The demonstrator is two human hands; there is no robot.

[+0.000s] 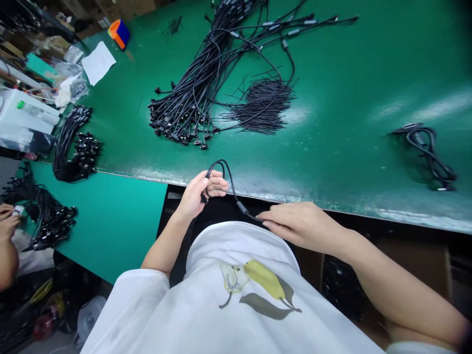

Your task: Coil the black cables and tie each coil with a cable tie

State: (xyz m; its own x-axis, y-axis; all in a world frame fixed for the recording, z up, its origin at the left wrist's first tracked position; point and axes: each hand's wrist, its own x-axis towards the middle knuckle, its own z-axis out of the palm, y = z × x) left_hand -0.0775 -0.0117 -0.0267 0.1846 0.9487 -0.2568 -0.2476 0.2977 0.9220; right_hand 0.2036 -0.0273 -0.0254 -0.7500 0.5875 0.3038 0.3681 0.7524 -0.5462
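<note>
My left hand is closed around the looped end of a thin black cable, just below the front edge of the green table. My right hand pinches the same cable further along, near a small inline bump on it, with its fingers pressed together above my white shirt. The cable arcs up between the two hands. A large bundle of similar black cables lies on the table ahead, and beside it a heap of thin black ties.
A coiled black cable lies at the right of the table. More cable bundles sit at the left, next to white paper, plastic bags and an orange-and-blue object. Another person's hand works at the lower left table.
</note>
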